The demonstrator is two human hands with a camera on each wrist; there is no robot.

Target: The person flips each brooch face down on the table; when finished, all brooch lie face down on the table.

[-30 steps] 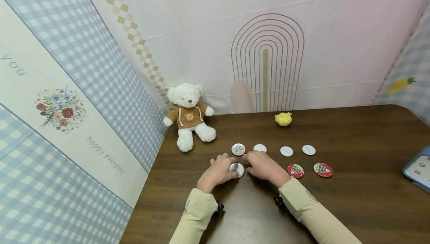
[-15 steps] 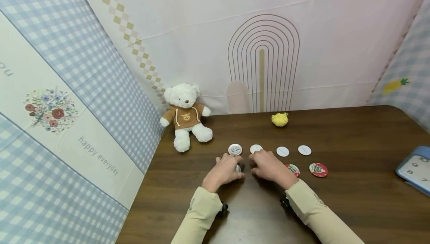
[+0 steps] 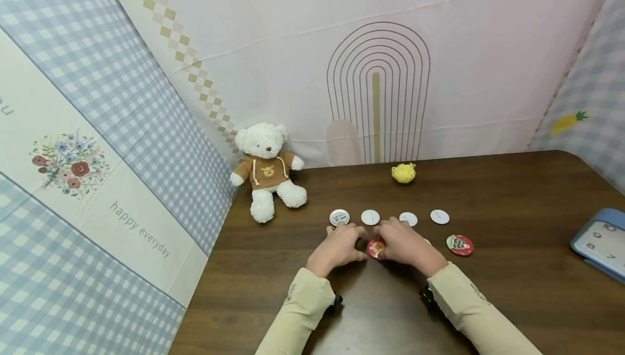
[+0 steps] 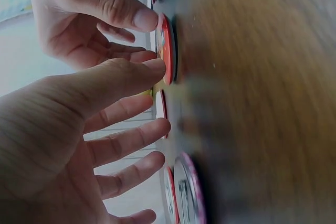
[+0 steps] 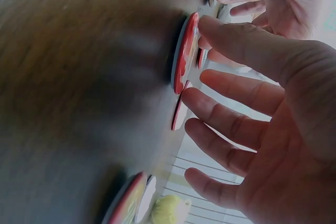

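A red round badge (image 3: pixel 376 249) with a printed picture lies on the table between the hands. My left hand (image 3: pixel 339 250) is at its left side, thumb tip by the rim and the other fingers spread. On the other side my right hand (image 3: pixel 405 243) partly covers the badge, its thumb tip right at the edge and its fingers loosely extended. Under the left fingers, a silver badge (image 4: pixel 188 190) with its pin side up shows in the left wrist view; the head view hides it. Another red badge with a tree print (image 3: pixel 460 245) lies to the right.
Behind the hands runs a row of a printed round badge (image 3: pixel 339 217) and white discs (image 3: pixel 439 216). A yellow crocheted piece (image 3: pixel 403 173) sits farther back. A white teddy bear (image 3: pixel 267 173) sits at the left, and a blue clock (image 3: pixel 600 241) stands at the right edge.
Both hands have shifted right, the left one from the silver badge to the red badge. The red badge now shows between them, and the silver badge is hidden from the head view.
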